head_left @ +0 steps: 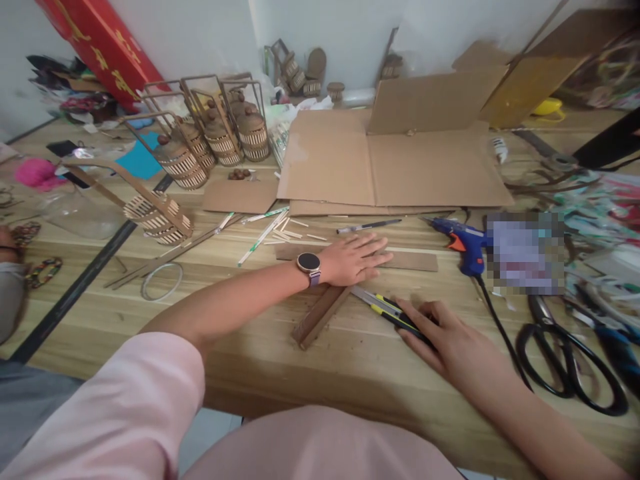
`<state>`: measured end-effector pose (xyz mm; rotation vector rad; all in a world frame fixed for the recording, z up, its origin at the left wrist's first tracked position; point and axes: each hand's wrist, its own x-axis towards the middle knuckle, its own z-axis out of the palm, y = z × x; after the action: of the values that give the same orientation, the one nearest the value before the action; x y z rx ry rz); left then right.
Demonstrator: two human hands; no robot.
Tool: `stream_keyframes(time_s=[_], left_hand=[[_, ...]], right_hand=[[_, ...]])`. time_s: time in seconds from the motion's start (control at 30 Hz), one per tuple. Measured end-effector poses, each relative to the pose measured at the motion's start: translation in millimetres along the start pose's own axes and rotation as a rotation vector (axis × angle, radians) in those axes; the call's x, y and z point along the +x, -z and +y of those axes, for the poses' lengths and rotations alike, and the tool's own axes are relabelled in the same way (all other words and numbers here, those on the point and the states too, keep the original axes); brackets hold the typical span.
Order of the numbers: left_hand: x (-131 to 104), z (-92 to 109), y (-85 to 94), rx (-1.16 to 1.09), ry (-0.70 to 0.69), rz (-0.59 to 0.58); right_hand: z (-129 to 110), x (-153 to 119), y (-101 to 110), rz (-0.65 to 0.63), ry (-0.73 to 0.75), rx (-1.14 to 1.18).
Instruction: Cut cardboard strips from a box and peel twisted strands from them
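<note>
1. Your left hand (353, 260) lay open, palm down, across the cardboard strip (419, 261) on the table (380, 363).
2. Your right hand (443, 337) loosely gripped the utility knife (384, 308), its blade just beside your left hand.
3. If that grip slipped, the blade could have nicked your left hand.
4. Uneven pressure might have skewed the strip.

Gold characters (100, 60) on red banner (113, 37); none legible.
</note>
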<state>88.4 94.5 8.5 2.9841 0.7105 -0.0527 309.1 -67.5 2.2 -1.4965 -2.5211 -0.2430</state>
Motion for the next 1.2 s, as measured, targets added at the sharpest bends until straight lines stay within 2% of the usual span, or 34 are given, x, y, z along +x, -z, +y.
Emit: stream_keyframes(time_s=[0.33,0.73,0.93,1.2], left_hand=[[0,0,-3.5,0.021,-0.008,0.032],[0,-2,-7.0,-0.019,-0.006,0.054],[0,-1,-6.5,-0.013,-0.007,0.047],[0,-2,-7.9,-0.044,-0.005,0.061]], right_hand=[[-10,-3,3,0.012,-0.022,-0.004],[-16,-5,6,-0.042,-0.039,0.043],[-21,-3,9,0.028,0.011,-0.004],[-25,-6,7,-0.01,-0.018,0.016]])
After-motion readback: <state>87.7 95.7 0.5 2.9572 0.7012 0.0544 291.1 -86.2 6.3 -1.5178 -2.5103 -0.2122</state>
